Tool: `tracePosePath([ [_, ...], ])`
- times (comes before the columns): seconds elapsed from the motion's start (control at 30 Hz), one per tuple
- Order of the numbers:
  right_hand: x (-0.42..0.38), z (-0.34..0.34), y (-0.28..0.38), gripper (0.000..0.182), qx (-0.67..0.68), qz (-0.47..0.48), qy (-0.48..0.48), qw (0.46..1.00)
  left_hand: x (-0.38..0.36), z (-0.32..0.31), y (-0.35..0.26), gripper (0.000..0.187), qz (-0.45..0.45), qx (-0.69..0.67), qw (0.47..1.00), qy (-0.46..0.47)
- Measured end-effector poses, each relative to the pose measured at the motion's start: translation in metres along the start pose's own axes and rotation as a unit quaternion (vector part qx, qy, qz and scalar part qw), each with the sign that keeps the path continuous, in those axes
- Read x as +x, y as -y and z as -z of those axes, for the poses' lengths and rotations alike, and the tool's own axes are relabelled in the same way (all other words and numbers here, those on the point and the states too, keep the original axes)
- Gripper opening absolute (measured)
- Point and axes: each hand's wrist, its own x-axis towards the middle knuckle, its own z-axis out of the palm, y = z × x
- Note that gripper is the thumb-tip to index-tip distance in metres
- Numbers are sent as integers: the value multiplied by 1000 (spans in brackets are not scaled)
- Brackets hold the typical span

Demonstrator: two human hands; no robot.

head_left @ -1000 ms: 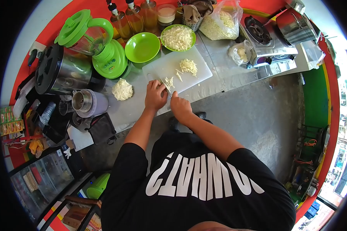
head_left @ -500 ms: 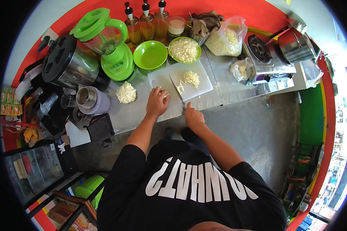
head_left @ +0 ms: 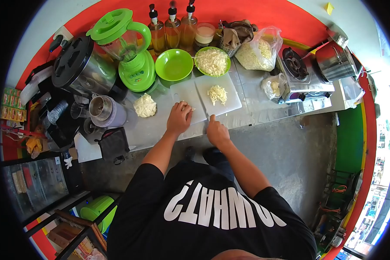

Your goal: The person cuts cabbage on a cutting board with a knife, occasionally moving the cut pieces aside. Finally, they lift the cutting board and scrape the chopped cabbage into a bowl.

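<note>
On the white cutting board (head_left: 184, 90), my left hand (head_left: 180, 117) curls its fingers over a pale vegetable piece (head_left: 192, 109), mostly hidden beneath them. My right hand (head_left: 218, 131) grips a knife (head_left: 202, 99) by the handle at the board's near edge, index finger stretched along it. The blade lies across the board, pointing away from me. To its right sits a small pile of pale shredded strips (head_left: 217, 95), apart from the blade. Behind the board, a green bowl (head_left: 212, 61) is heaped with similar shreds. A pale, layered lump (head_left: 144, 105) rests on the counter to the left.
A second green bowl (head_left: 174, 65) and a green blender (head_left: 136, 71) stand behind the board. Pump bottles (head_left: 173, 32) line the wall. At right are a bag of shreds (head_left: 259, 54) and a gas stove (head_left: 301, 76) with a pot (head_left: 336, 60). A dark pouch (head_left: 113, 143) lies left.
The few strips beside the blade have joined the pile, which now looks more compact and farther from the knife. Both hands keep nearly the same places; the view has shifted slightly.
</note>
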Motion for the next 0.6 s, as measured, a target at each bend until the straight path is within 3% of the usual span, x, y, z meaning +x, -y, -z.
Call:
tracePosePath([
  [0.17,-11,-15,12,33,-60,85,15,994,0,-2,5,9,-3,-13,1000,-6],
  [0.47,8,-36,19,24,-97,90,-32,991,-2,-3,7,16,-2,-22,1000,0],
  [0.6,7,-11,32,24,-97,106,-17,989,-1,-1,0,14,28,-46,998,-20],
])
